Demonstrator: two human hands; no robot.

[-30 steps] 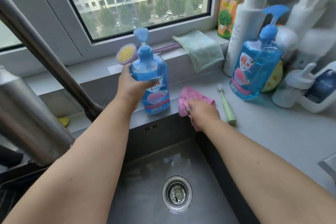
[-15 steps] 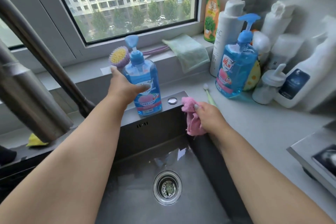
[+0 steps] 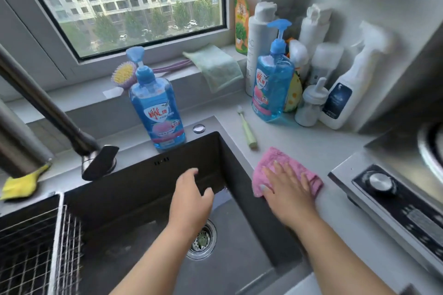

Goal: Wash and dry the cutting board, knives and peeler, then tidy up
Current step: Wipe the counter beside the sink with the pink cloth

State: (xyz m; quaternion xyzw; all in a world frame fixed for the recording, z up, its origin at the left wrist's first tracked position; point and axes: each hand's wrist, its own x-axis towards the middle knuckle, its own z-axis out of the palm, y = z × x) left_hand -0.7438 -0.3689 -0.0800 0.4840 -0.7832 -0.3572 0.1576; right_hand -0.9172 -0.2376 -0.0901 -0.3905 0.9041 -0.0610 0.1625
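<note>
My right hand (image 3: 288, 189) lies flat with straight fingers on a pink cloth (image 3: 275, 159), pressing it onto the grey counter just right of the sink (image 3: 223, 151). My left hand (image 3: 191, 196) hovers over the dark sink with relaxed fingers and holds nothing. A blue dish-soap pump bottle (image 3: 157, 108) stands free on the sink's back rim. No cutting board, knife or peeler is in view.
A green toothbrush (image 3: 247, 128) lies on the counter behind the cloth. A second blue soap bottle (image 3: 272, 86) and several white bottles crowd the back right corner. Faucet (image 3: 48, 108) at left, yellow rag (image 3: 20, 185), wire rack (image 3: 40, 246), stove (image 3: 395, 189) at right.
My left hand has let go of the blue soap bottle and drawn back over the sink. My right hand has slid the pink cloth right onto the counter and flattened on it.
</note>
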